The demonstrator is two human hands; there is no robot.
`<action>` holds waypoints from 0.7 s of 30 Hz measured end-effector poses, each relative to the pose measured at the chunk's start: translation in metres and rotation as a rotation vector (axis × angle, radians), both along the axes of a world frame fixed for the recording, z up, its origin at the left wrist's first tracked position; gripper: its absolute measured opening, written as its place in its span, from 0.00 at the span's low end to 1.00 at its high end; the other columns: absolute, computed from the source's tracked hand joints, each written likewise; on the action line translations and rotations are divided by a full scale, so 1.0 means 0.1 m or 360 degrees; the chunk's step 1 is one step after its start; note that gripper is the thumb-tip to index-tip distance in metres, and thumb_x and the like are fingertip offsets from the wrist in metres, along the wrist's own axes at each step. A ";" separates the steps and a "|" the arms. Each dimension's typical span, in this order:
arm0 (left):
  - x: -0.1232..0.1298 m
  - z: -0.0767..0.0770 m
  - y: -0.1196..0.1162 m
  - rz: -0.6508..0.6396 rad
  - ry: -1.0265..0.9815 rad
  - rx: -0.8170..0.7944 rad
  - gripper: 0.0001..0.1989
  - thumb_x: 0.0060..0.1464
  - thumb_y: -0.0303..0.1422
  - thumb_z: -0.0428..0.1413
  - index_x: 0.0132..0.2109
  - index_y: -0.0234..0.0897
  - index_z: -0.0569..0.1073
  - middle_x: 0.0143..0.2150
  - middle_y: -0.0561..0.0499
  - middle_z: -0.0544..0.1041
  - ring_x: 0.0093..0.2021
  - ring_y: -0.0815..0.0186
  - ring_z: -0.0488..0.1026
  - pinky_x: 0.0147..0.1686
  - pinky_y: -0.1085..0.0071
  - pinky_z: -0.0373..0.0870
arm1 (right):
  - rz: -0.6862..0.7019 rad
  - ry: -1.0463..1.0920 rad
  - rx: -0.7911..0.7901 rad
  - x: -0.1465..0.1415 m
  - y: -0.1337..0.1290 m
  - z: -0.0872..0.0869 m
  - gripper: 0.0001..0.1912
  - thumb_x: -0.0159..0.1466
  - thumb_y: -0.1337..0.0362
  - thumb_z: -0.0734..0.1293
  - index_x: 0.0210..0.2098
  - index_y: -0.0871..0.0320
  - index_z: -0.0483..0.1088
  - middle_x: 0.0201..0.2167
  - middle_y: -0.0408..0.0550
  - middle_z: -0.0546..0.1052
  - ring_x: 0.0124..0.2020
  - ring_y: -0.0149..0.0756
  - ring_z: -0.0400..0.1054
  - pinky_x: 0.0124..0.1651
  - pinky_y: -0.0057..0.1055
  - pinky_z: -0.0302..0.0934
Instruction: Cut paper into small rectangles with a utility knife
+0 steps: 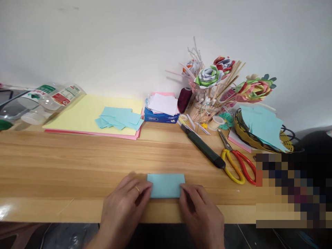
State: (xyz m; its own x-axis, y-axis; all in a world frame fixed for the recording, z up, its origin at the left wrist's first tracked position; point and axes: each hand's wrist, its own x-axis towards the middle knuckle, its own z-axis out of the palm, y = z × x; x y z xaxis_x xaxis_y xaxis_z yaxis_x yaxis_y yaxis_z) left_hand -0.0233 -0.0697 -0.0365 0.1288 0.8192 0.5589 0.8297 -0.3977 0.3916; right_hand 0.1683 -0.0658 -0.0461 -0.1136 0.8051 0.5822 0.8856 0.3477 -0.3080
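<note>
A small blue paper rectangle (pixel 166 186) lies near the front edge of the wooden table, with its long sides running left to right. My left hand (pixel 127 197) pinches its left end between thumb and fingers; a ring shows on one finger. At the opposite end, my right hand (pixel 201 209) grips the paper's right edge in the same way. Whether the paper is folded or a single sheet I cannot tell. More blue paper slips (pixel 119 117) lie in a loose pile on a stack of yellow and pink sheets (pixel 75 114) behind my left hand.
Beyond my right hand lie scissors (pixel 234 162) with yellow and red handles and a dark-handled cutter (pixel 204 148). A blue box (pixel 160 116) holding paper, a pot of paper flowers (pixel 209 76) and a basket (pixel 241 129) line the wall. Plastic bottles (pixel 62 95) lie at left.
</note>
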 end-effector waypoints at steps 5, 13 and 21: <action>-0.04 -0.02 -0.01 -0.0029 0.0069 0.0001 0.09 0.61 0.31 0.50 0.37 0.39 0.74 0.27 0.54 0.76 0.27 0.67 0.73 0.27 0.72 0.71 | -0.0009 0.0005 -0.0069 0.02 -0.03 -0.08 0.10 0.65 0.65 0.59 0.38 0.57 0.72 0.29 0.44 0.75 0.30 0.28 0.70 0.34 0.23 0.62; -0.22 -0.12 -0.01 -0.0238 0.0385 -0.0103 0.10 0.60 0.31 0.50 0.45 0.41 0.74 0.30 0.56 0.78 0.28 0.70 0.75 0.26 0.78 0.73 | 0.0105 0.0052 -0.0128 0.09 -0.03 -0.18 0.11 0.64 0.66 0.60 0.43 0.55 0.72 0.28 0.44 0.75 0.29 0.29 0.71 0.33 0.23 0.64; -0.34 -0.16 0.07 -0.0466 0.0510 0.0006 0.11 0.60 0.32 0.51 0.48 0.36 0.71 0.30 0.56 0.78 0.27 0.73 0.75 0.29 0.82 0.74 | 0.0116 0.0098 -0.0227 0.14 -0.06 -0.25 0.14 0.65 0.66 0.59 0.47 0.52 0.72 0.29 0.44 0.76 0.28 0.29 0.72 0.30 0.22 0.63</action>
